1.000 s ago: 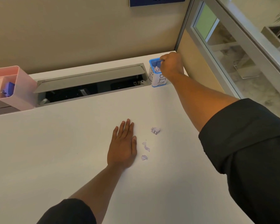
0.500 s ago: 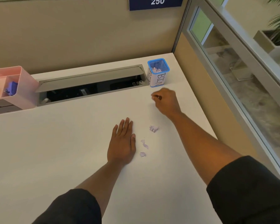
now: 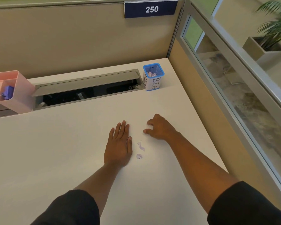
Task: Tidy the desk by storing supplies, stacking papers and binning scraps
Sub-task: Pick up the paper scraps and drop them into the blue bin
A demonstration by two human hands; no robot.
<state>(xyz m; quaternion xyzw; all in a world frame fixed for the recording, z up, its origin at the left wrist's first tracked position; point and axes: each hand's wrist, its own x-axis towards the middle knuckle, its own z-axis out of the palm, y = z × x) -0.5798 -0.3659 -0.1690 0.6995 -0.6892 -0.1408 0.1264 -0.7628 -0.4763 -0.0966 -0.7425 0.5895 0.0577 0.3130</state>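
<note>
Your right hand (image 3: 159, 128) is hovering with fingers curled, and whether it is holding anything cannot be told. Your left hand (image 3: 119, 143) is lying flat and released on the desk (image 3: 55, 143). The paper scraps (image 3: 140, 150) are lying between them, at seven o'clock from the right hand; the bin (image 3: 153, 77) is standing at twelve o'clock.

"250" in white on navy sign (image 3: 150, 9) at 12 o'clock, handwritten "BIN" on white-wrapped blue cup (image 3: 153, 76) at 1 o'clock
</note>
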